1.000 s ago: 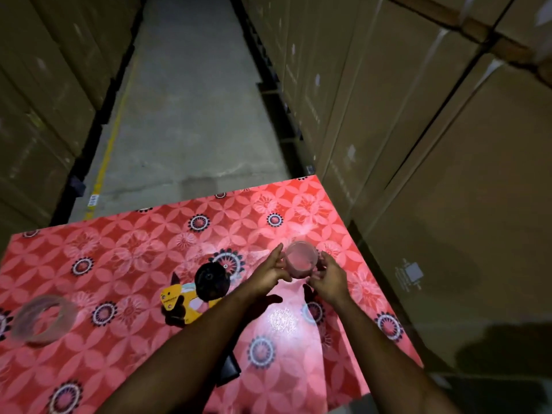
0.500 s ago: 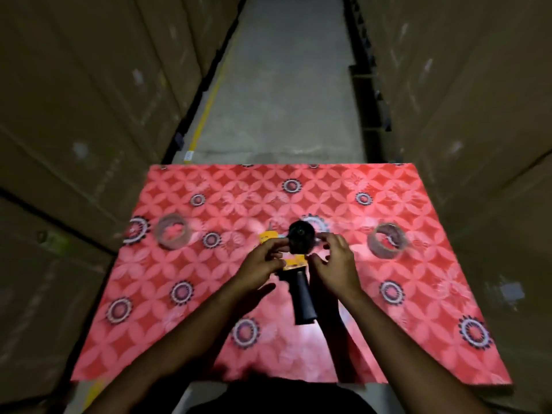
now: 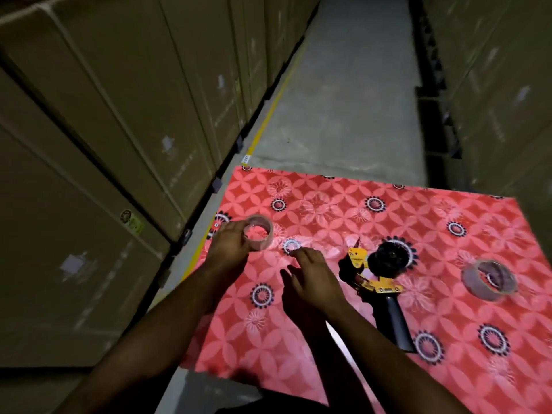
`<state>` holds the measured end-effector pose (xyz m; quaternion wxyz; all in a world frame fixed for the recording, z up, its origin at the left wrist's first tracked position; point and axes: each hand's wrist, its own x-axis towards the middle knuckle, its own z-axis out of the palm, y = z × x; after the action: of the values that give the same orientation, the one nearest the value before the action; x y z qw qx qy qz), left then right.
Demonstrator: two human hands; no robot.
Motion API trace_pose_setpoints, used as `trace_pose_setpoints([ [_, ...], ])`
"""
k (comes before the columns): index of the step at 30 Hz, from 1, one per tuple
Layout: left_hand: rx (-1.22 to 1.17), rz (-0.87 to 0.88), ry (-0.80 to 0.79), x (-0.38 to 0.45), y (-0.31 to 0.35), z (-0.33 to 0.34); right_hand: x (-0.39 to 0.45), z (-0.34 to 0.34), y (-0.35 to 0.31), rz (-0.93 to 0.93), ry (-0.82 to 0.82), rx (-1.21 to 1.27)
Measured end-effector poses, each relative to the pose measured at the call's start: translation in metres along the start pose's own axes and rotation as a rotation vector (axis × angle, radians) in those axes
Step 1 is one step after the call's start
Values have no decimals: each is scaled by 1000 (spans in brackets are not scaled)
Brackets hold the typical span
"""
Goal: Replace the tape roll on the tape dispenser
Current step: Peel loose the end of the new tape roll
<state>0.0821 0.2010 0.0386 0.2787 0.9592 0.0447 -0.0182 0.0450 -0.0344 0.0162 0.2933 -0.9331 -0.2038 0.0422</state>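
Note:
My left hand grips a clear tape roll at the left edge of the red patterned table. My right hand hovers just right of it with fingers loosely spread, holding nothing. The tape dispenser, yellow with a black spool and black handle, lies on the table to the right of both hands, its spool bare. A second clear tape roll lies flat near the table's right side.
Stacked cardboard boxes wall the left side, close against the table. More boxes line the right. A concrete aisle with a yellow floor line runs beyond the table's far edge.
Both hands have left the dispenser, which now lies on the table. My left hand has taken hold of the left tape roll. The view has swung left.

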Motion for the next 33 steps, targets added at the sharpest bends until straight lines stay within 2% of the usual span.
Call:
trace_pose_setpoints([
  [3, 194, 166, -69, 9, -1, 8, -1, 6, -6, 14, 6, -36],
  [6, 279, 200, -11, 11, 1, 24, -6, 6, -7, 49, 28, -62],
  [9, 88, 79, 78, 9, 7, 36, -6, 0, -5, 66, 14, -52],
  [13, -593, -197, 67, -6, 36, 35, -3, -11, -3, 133, 25, 109],
  [15, -770, -202, 56, -14, 56, 30, -3, -18, -3, 185, 109, 254],
  [18, -916, -83, -46, -32, 88, 22, -7, -37, -4, 327, 252, 543],
  [20, -1011, -53, -135, -47, 108, 25, -12, -53, 0, 410, 284, 733],
  [24, -1073, -14, -276, -74, 140, 48, -26, -82, 15, 407, 318, 977],
  [29, -1246, -109, -240, -88, 176, 70, -49, -98, 39, 372, 237, 1102],
  [33, -1155, -12, -217, -94, 192, 80, -63, -106, 45, 460, 264, 1209],
])
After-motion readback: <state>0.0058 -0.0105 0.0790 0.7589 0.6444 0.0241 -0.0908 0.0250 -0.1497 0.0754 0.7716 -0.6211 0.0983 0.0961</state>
